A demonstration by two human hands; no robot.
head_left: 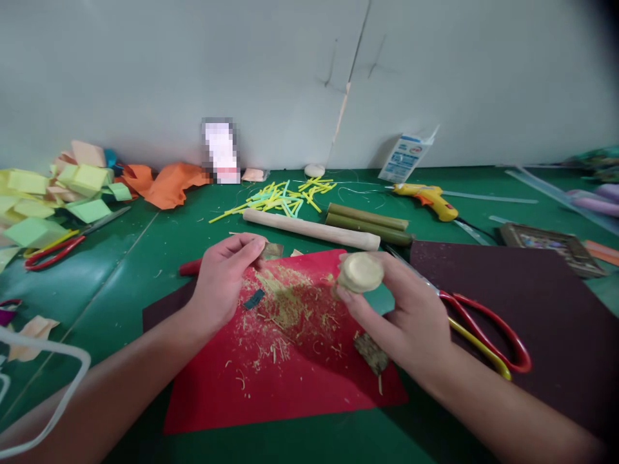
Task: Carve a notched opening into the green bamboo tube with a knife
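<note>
My left hand is closed in a pinch on a small brownish piece of sandpaper. Between the thumb and fingers of my right hand is a short round piece of pale wood, its flat end facing me. The two hands are apart, both over a red sheet. Sawdust and thin shavings are scattered on that sheet. A small dark scrap lies among them, and a worn, dusty square piece rests just below my right hand.
Behind the sheet lie a pale stick, green bamboo lengths and yellow strips. Red-handled scissors lie at right, another pair at left. A yellow glue gun, folded papers and a tray stand around.
</note>
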